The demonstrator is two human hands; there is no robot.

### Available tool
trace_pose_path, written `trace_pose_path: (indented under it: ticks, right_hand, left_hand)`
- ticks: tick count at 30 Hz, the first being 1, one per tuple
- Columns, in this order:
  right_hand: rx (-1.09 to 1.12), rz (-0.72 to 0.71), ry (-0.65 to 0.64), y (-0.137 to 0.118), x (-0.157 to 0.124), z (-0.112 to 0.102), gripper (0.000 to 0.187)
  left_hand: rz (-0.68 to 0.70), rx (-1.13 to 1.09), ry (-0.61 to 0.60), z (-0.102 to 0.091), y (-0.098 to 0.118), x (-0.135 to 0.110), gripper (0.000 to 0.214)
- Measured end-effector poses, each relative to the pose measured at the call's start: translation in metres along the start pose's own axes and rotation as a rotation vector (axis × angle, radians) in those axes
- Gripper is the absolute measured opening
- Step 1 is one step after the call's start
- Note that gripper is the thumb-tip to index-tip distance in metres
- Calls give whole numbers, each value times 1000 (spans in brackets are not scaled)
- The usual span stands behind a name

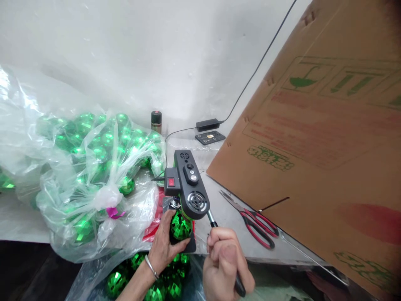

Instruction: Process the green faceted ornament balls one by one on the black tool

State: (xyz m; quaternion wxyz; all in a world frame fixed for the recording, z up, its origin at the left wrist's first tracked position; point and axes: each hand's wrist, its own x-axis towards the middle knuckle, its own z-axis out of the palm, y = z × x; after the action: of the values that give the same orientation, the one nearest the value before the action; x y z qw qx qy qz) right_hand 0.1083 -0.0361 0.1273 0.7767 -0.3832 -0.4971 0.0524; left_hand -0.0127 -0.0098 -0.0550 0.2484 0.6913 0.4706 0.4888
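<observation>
A small black machine (188,184) with a red switch stands on the table edge. Under its head sits a green faceted ball (181,226). My left hand (163,242), a bangle on its wrist, is closed around that ball and holds it in place on the machine's base. My right hand (226,262) is shut on the machine's lever handle (211,219), a metal rod with a dark grip that runs down through the fist.
A tied clear bag of green balls (90,167) lies left. More green balls (147,284) sit in a bag below the table edge. Red-handled scissors (255,225) lie right of the machine. A large cardboard box (316,138) fills the right. A power adapter (208,124), a phone-like device (209,137) and a can (156,121) stand behind.
</observation>
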Motion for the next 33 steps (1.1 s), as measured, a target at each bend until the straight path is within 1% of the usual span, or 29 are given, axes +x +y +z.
trace_pose_path:
  ticks: [4, 11, 16, 23, 28, 33]
  right_hand:
    - [2, 9, 12, -1, -1, 2, 46]
    - [-13, 13, 36, -3, 1, 4, 50]
    - [-11, 16, 12, -4, 3, 5, 51]
    - [-17, 30, 21, 2, -3, 3, 49]
    - [-1, -5, 31, 7, -6, 3, 48]
    - [-5, 3, 17, 11, -8, 1, 47]
  left_hand:
    - [-37, -9, -23, -1, 1, 1, 89]
    - [-43, 2, -22, 2, -3, -2, 85]
    - [-28, 24, -13, 4, -4, -3, 86]
    - [-6, 56, 8, 5, -4, -2, 85]
    - [-27, 44, 9, 8, -6, -2, 85]
    - [-36, 24, 12, 9, -7, -1, 86]
